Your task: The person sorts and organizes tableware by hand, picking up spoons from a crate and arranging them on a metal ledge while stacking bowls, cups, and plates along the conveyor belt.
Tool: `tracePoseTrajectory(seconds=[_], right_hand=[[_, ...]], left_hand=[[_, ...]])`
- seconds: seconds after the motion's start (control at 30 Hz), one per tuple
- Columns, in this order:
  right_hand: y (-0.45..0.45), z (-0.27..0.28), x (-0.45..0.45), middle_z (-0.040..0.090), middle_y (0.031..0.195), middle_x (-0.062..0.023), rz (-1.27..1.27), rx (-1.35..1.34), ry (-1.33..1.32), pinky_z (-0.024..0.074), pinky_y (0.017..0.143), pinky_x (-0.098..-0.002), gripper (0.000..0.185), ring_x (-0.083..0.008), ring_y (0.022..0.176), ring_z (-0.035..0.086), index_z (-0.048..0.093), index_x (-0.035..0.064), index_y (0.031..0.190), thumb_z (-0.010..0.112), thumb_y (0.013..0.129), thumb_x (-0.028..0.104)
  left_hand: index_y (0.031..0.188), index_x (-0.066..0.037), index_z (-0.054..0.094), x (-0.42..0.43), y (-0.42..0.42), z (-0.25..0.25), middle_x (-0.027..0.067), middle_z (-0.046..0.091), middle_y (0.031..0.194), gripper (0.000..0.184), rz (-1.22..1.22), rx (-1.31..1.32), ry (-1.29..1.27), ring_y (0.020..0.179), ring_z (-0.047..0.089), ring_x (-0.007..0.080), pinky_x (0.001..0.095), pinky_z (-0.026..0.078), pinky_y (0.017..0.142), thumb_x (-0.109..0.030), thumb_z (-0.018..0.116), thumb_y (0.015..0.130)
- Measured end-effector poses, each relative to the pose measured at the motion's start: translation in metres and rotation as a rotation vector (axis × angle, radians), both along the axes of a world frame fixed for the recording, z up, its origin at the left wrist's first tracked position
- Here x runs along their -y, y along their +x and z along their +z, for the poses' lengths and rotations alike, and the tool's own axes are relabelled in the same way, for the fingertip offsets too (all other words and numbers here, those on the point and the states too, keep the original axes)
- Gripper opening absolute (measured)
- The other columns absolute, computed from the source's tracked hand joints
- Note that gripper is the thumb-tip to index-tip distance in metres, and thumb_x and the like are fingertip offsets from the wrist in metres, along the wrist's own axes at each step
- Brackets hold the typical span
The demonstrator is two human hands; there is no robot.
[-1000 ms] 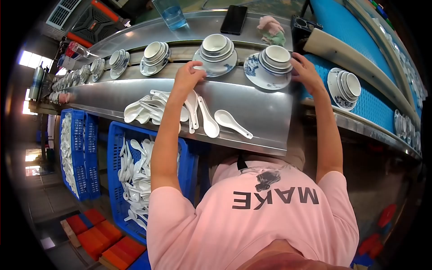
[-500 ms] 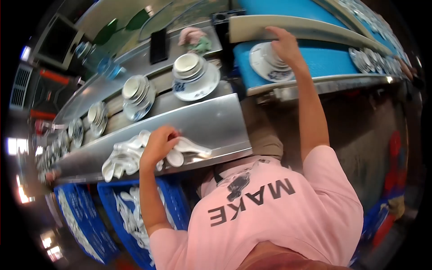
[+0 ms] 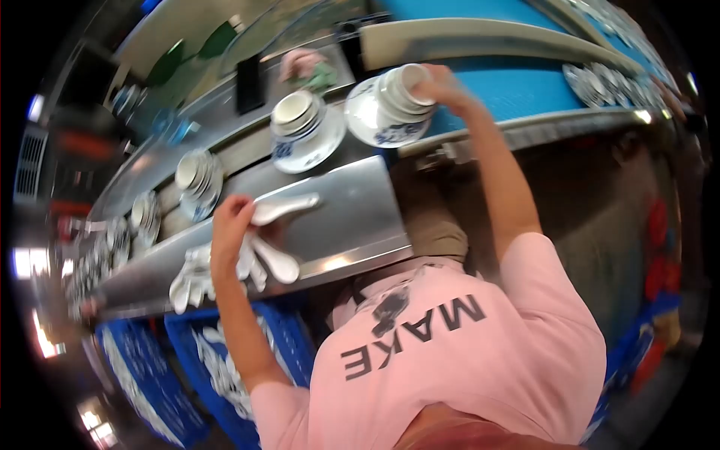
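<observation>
My left hand (image 3: 234,217) pinches the handle of a white soup spoon (image 3: 286,208), lifted just over the metal ledge. Below it, more white spoons (image 3: 274,262) lie in a loose pile, partly hidden by my wrist. My right hand (image 3: 448,91) is closed at the rim of the uppermost white cup (image 3: 411,81) in a tilted stack. That stack rests on a white and blue plate (image 3: 362,112) at the left end of the blue belt. Beside it stands another plate (image 3: 319,150) with stacked bowls (image 3: 295,112).
Further plate-and-bowl stacks (image 3: 199,176) line the channel to the left. Blue crates (image 3: 176,330) of spoons stand below the ledge. A curved rail (image 3: 487,41) crosses the blue belt (image 3: 502,90), with a heap of spoons (image 3: 604,84) at right. A cloth (image 3: 304,66) lies behind.
My right hand has brought the stack and its plate left along the belt, toward the neighbouring stack. My left hand has risen from the pile with a spoon. The view has shifted slightly.
</observation>
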State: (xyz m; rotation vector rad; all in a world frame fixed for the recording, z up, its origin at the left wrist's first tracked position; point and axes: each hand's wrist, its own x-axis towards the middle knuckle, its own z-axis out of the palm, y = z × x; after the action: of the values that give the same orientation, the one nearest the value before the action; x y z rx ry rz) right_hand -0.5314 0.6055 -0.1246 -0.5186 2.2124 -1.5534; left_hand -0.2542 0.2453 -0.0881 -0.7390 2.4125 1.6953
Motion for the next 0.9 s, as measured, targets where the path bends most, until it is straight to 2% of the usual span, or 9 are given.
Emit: tracePoseTrajectory(seconds=[0.03, 0.27, 0.37, 0.4, 0.5, 0.57, 0.63, 0.7, 0.9], right_hand=[[0.003, -0.003, 0.011, 0.063, 0.089, -0.0081, 0.003, -0.017, -0.085, 0.0430, 0.076, -0.0299, 0.038, -0.0178, 0.083, 0.057, 0.061, 0.0009, 0.099, 0.059, 0.063, 0.011], [0.013, -0.002, 0.071, 0.062, 0.090, -0.0107, -0.010, -0.127, 0.161, 0.0457, 0.073, -0.0315, 0.039, -0.0189, 0.082, 0.057, 0.059, -0.0010, 0.104, 0.057, 0.067, 0.013], [0.032, 0.017, 0.083, 0.061, 0.093, -0.0099, -0.009, 0.107, 0.130, 0.0461, 0.069, -0.0310, 0.039, -0.0177, 0.080, 0.057, 0.057, 0.0015, 0.108, 0.058, 0.073, 0.019], [0.037, 0.021, 0.085, 0.059, 0.097, -0.0092, 0.019, 0.129, 0.196, 0.0468, 0.063, -0.0300, 0.041, -0.0158, 0.079, 0.056, 0.053, 0.0044, 0.114, 0.056, 0.080, 0.029], [0.048, 0.019, 0.083, 0.057, 0.099, -0.0079, 0.128, 0.225, 0.172, 0.0479, 0.060, -0.0297, 0.043, -0.0151, 0.080, 0.055, 0.050, 0.0061, 0.117, 0.051, 0.085, 0.035], [0.049, 0.021, 0.078, 0.056, 0.101, -0.0056, 0.196, 0.196, 0.131, 0.0493, 0.062, -0.0292, 0.044, -0.0144, 0.081, 0.055, 0.047, 0.0080, 0.121, 0.047, 0.087, 0.037], [0.052, 0.026, 0.072, 0.058, 0.100, -0.0059, 0.161, 0.191, 0.164, 0.0487, 0.065, -0.0279, 0.043, -0.0137, 0.081, 0.056, 0.048, 0.0075, 0.121, 0.050, 0.086, 0.034], [0.049, 0.020, 0.059, 0.059, 0.102, -0.0089, 0.080, -0.003, 0.149, 0.0490, 0.071, -0.0292, 0.039, -0.0166, 0.086, 0.057, 0.049, 0.0070, 0.120, 0.050, 0.087, 0.028], [0.023, 0.004, -0.022, 0.062, 0.101, -0.0096, -0.361, -0.507, 0.179, 0.0475, 0.075, -0.0285, 0.026, -0.0170, 0.090, 0.059, 0.059, 0.0069, 0.109, 0.053, 0.085, 0.014]], left_hand=[[0.091, -0.001, 0.057, 0.003, -0.004, -0.004, 0.0043, 0.058, 0.079, 0.017, 0.043, -0.004, 0.043, 0.066, 0.055, 0.0111, 0.0228, 0.046, 0.056, -0.014, 0.057, 0.081], [0.093, -0.005, 0.056, 0.006, -0.025, -0.012, 0.0036, 0.058, 0.082, 0.015, 0.216, 0.016, 0.291, 0.067, 0.056, 0.0110, 0.0225, 0.048, 0.060, -0.015, 0.057, 0.082], [0.102, -0.001, 0.054, 0.003, -0.029, -0.012, 0.0063, 0.060, 0.087, 0.023, 0.269, -0.031, 0.327, 0.074, 0.060, 0.0135, 0.0240, 0.050, 0.065, -0.011, 0.056, 0.082], [0.105, 0.001, 0.053, 0.003, -0.026, -0.009, 0.0081, 0.060, 0.090, 0.026, 0.248, -0.037, 0.230, 0.079, 0.060, 0.0150, 0.0242, 0.049, 0.069, -0.009, 0.054, 0.081], [0.107, 0.001, 0.054, 0.008, -0.006, 0.003, 0.0099, 0.061, 0.091, 0.029, -0.025, -0.054, -0.201, 0.084, 0.059, 0.0168, 0.0247, 0.047, 0.073, -0.008, 0.053, 0.080], [0.105, 0.001, 0.055, 0.002, 0.014, 0.029, 0.0114, 0.060, 0.100, 0.030, -0.186, -0.038, -0.380, 0.092, 0.057, 0.0211, 0.0299, 0.043, 0.083, -0.010, 0.054, 0.077], [0.103, 0.000, 0.056, 0.004, 0.040, 0.030, 0.0136, 0.059, 0.099, 0.030, -0.148, -0.142, -0.648, 0.093, 0.053, 0.0288, 0.0343, 0.041, 0.083, -0.012, 0.057, 0.075], [0.100, -0.002, 0.057, 0.003, 0.063, 0.026, 0.0141, 0.055, 0.095, 0.030, -0.027, -0.139, -0.978, 0.092, 0.049, 0.0317, 0.0389, 0.039, 0.080, -0.019, 0.061, 0.076], [0.090, -0.004, 0.053, -0.048, 0.082, 0.003, 0.0128, 0.052, 0.086, 0.036, -0.013, 0.001, -1.271, 0.087, 0.047, 0.0322, 0.0433, 0.036, 0.077, -0.032, 0.066, 0.071]])
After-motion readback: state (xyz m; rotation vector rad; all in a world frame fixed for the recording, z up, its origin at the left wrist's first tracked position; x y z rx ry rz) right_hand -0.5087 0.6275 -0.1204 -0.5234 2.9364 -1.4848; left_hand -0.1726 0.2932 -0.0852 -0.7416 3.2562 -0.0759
